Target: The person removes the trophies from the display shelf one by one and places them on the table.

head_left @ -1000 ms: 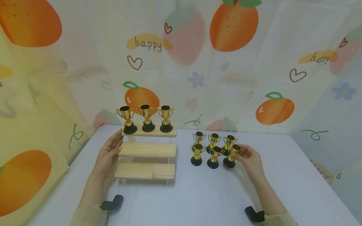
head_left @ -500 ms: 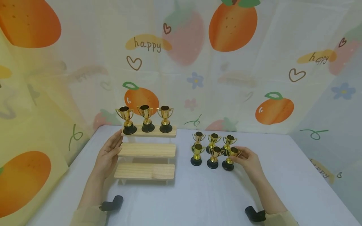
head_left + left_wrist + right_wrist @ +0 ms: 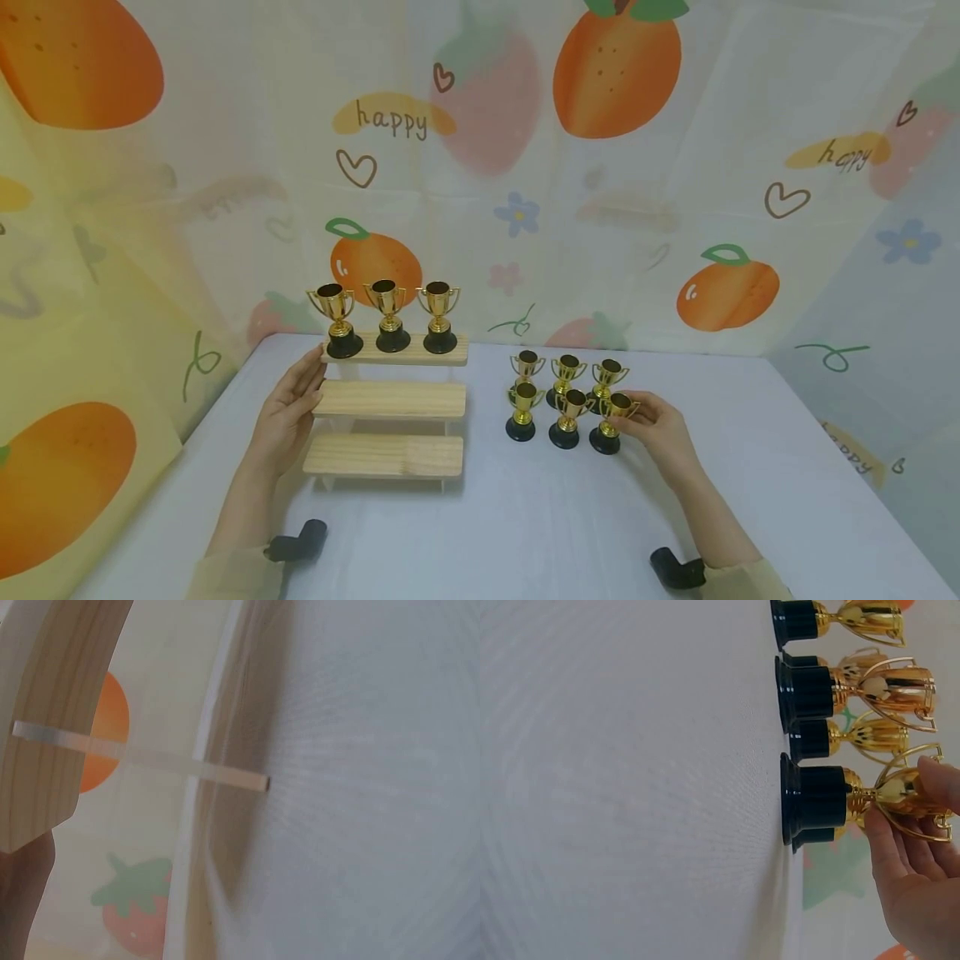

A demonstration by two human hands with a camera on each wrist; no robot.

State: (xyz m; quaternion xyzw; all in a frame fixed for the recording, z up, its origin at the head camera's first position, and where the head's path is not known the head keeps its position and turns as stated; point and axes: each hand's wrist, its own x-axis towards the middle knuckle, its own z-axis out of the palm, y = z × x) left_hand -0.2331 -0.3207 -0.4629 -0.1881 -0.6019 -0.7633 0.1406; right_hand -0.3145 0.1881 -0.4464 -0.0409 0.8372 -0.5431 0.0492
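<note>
My left hand (image 3: 285, 412) is at the left end of a three-step wooden display stand (image 3: 390, 400), its extended fingers touching the top board's edge. Three gold trophy cups (image 3: 392, 336) with black bases stand in a row on that board. In the left wrist view, only a finger (image 3: 22, 892) shows, against the board's end (image 3: 45, 787). My right hand (image 3: 663, 429) pinches the front right trophy (image 3: 606, 439) of a group on the table. Thumb and fingers hold its bowl and handle in the right wrist view; its black base (image 3: 821, 796) is down at the tabletop.
Several more trophies, such as the front middle one (image 3: 565, 435), stand upright close beside the held one, in two rows. The stand's middle and bottom boards (image 3: 382, 454) are bare wood. A white cloth covers the table (image 3: 540, 533); a fruit-print curtain (image 3: 630, 200) hangs behind.
The trophy in my right hand has shifted slightly towards me and to the left, and the hand with it. My left hand and the stand have stayed in place.
</note>
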